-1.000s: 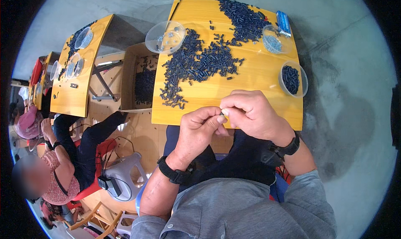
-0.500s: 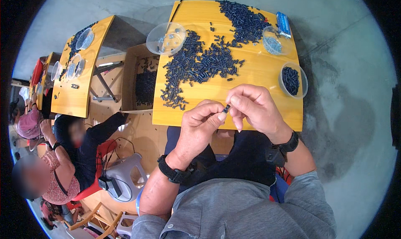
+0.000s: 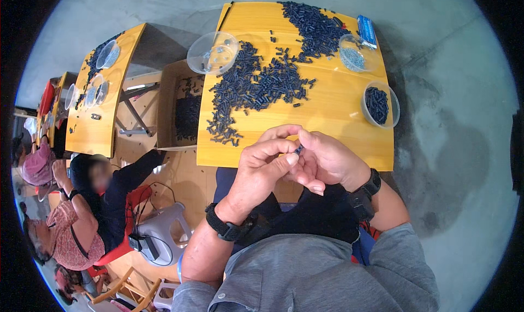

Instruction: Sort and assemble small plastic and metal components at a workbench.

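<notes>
Above the near edge of the yellow table, my two hands meet. My left hand (image 3: 261, 164) pinches a small black cylindrical piece (image 3: 299, 149) between thumb and forefinger. Against it lies my right hand (image 3: 337, 158), palm partly turned up, fingers curled and thumb touching the left fingers; whether it holds some tiny part is hidden. Loose black cylindrical pieces (image 3: 262, 85) spread over the table (image 3: 333, 121) beyond my hands. A clear round tub (image 3: 376, 105) of black pieces stands at the right edge.
At the far right, a clear tub (image 3: 355, 54) of small bluish parts stands beside a blue box (image 3: 367, 32). Another clear tub (image 3: 213, 52) sits at the far left corner. A cardboard box (image 3: 180, 102) stands left of the table. People sit at another yellow table (image 3: 95, 129).
My right hand has turned its palm upward and moved in against the left fingers, partly covering the black piece. My left hand still pinches it.
</notes>
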Motion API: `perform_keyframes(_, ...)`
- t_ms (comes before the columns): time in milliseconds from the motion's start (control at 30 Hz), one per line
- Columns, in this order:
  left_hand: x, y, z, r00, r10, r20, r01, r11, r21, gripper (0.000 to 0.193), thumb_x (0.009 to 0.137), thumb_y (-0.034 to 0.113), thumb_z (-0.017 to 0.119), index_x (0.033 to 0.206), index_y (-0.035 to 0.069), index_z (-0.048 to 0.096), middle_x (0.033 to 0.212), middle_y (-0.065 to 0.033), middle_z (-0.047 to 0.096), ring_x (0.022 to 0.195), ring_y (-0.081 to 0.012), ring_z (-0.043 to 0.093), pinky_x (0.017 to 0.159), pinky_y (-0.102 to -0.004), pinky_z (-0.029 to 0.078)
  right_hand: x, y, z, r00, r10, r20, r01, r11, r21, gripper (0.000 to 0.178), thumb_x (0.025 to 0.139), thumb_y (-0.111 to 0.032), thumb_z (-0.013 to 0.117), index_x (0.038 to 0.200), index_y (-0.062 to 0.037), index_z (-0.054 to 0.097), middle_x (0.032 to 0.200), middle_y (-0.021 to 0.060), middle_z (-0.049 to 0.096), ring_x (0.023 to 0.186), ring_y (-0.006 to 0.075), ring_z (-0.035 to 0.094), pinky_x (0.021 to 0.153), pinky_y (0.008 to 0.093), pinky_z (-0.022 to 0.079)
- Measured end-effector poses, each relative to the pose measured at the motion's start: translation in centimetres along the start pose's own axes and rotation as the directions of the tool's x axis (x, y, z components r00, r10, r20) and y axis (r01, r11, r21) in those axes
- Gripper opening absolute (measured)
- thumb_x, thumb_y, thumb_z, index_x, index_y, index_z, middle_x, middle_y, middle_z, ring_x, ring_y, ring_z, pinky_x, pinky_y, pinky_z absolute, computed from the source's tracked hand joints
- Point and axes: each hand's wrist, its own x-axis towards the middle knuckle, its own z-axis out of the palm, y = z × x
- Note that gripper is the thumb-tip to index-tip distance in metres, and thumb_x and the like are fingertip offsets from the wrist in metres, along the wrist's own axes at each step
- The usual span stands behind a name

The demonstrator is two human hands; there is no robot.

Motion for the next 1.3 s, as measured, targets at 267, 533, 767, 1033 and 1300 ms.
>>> perform_keyframes(267, 0.4, 0.0, -0.8, 0.987, -0.035, 0.156, 0.023, 0.996, 0.083, 0.013, 0.085, -0.002, 0.059, 0.094, 0.001, 0.067, 0.126, -0.0137, 0.054, 0.120, -0.0230, 0.047, 0.100, -0.0349, 0.036, 0.0, 0.5, -0.3, 0.996, 0.039, 0.076, -0.038, 0.999, -0.014, 0.055, 0.093, -0.054, 0.041, 0.078, -0.0032, 0.054, 0.054, 0.0054, 0.054, 0.032, 0.0088, 0.047, 0.027, 0.0214, 0.039)
perform_keyframes(533, 0.5, 0.2, -0.8, 0.984, -0.078, 0.158, 0.077, 0.997, 0.009, 0.016, 0.086, -0.002, 0.057, 0.096, 0.003, 0.069, 0.126, -0.0104, 0.054, 0.128, -0.0260, 0.041, 0.104, -0.0381, 0.033, 0.0, 0.1, 0.7, 0.999, 0.028, -0.023, -0.031, 0.984, -0.174, 0.047, 0.090, -0.051, 0.049, 0.080, -0.0052, 0.051, 0.049, -0.0004, 0.044, 0.030, 0.0065, 0.040, 0.027, 0.0228, 0.040)
perform_keyframes(767, 0.7, -0.2, -1.3, 0.969, -0.077, 0.233, 0.088, 0.995, -0.040, 0.019, 0.084, -0.005, 0.056, 0.095, 0.003, 0.069, 0.124, -0.0095, 0.055, 0.131, -0.0280, 0.037, 0.106, -0.0380, 0.029, 0.7, 2.0, 0.6, 0.998, 0.059, -0.032, -0.058, 0.998, 0.012, 0.042, 0.091, -0.045, 0.051, 0.075, -0.0067, 0.047, 0.045, -0.0028, 0.036, 0.028, 0.0061, 0.034, 0.030, 0.0286, 0.044)
perform_keyframes(1033, 0.5, -1.4, -1.9, 0.957, -0.270, 0.104, 0.272, 0.962, 0.003, 0.018, 0.086, -0.004, 0.053, 0.096, -0.001, 0.067, 0.121, -0.0114, 0.055, 0.126, -0.0258, 0.042, 0.097, -0.0329, 0.040, 2.4, 4.7, 0.4, 0.980, 0.028, -0.196, 0.023, 0.967, 0.254, 0.042, 0.092, -0.043, 0.047, 0.065, -0.0118, 0.038, 0.043, -0.0062, 0.026, 0.026, 0.0054, 0.028, 0.034, 0.0326, 0.047)
perform_keyframes(1300, 0.7, -2.1, -1.7, 0.918, -0.397, 0.004, 0.395, 0.912, -0.107, 0.017, 0.089, 0.002, 0.052, 0.101, -0.004, 0.062, 0.108, -0.0120, 0.060, 0.088, -0.0178, 0.063, 0.076, -0.0299, 0.052, 2.2, 4.3, -0.6, 0.980, 0.049, -0.193, 0.014, 0.949, 0.314, 0.040, 0.095, -0.039, 0.045, 0.066, -0.0111, 0.044, 0.048, -0.0058, 0.033, 0.032, 0.0039, 0.035, 0.038, 0.0302, 0.049)
